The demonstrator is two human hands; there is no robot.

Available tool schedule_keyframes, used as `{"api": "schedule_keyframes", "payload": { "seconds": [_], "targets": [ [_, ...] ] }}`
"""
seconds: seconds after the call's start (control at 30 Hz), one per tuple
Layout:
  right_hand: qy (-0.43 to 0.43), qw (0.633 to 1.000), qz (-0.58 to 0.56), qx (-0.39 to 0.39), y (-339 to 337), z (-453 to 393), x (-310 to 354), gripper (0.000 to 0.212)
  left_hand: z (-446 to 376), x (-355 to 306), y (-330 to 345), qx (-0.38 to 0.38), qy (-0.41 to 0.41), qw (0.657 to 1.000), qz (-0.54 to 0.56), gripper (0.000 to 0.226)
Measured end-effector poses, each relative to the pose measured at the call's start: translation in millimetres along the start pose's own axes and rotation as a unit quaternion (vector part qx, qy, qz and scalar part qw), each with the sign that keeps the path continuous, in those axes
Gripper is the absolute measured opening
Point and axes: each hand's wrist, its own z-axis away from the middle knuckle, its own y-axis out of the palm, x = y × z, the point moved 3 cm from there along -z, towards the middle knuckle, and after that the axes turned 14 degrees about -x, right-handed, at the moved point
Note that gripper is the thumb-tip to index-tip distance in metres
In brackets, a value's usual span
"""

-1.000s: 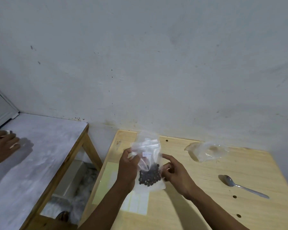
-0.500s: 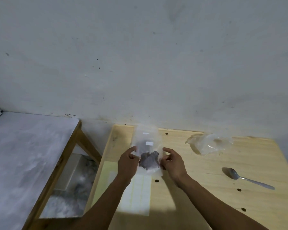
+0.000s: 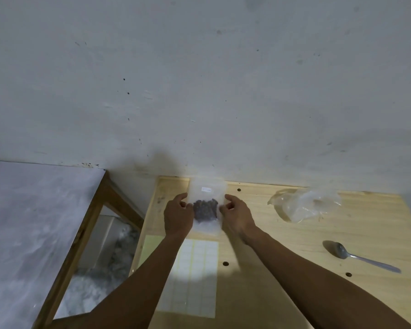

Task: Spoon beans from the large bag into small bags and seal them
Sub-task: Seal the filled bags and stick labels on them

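A small clear bag (image 3: 207, 193) with a clump of dark beans in its middle lies flat on the wooden table (image 3: 271, 233), near the back left edge. It carries a small white label near its top. My left hand (image 3: 178, 217) pinches its left edge and my right hand (image 3: 235, 214) pinches its right edge. A large crumpled clear bag (image 3: 304, 205) lies to the right, near the wall; whether it holds beans I cannot tell. A metal spoon (image 3: 358, 256) rests on the table further right, bowl toward me.
A sheet of white sticker labels (image 3: 195, 279) on yellow backing lies on the table between my forearms. A grey-topped wooden table (image 3: 33, 222) stands to the left across a gap. The wall rises right behind both tables.
Both hands have lowered the small bag from upright in the air to flat on the table and pushed it toward the wall. Another person's hand at the far left is gone from view.
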Motion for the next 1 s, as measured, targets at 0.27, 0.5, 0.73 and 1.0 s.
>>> {"api": "schedule_keyframes", "payload": {
  "seconds": [0.27,0.5,0.73,1.0],
  "targets": [
    [-0.19,0.924,0.328,0.041,-23,-44,-8,0.057,24,20,-15,-0.014,0.058,0.998,-0.027,0.043],
    [-0.27,0.916,0.298,-0.008,-23,-21,-20,0.024,56,53,-28,0.009,0.135,0.983,-0.126,0.046],
    [-0.367,0.912,0.167,0.072,-17,33,-52,0.014,61,69,-23,0.045,0.139,0.971,-0.189,0.059],
    [-0.479,0.842,0.224,0.107,-6,82,-73,0.022,55,69,-27,0.071,0.166,0.953,-0.243,0.063]
  ]
}}
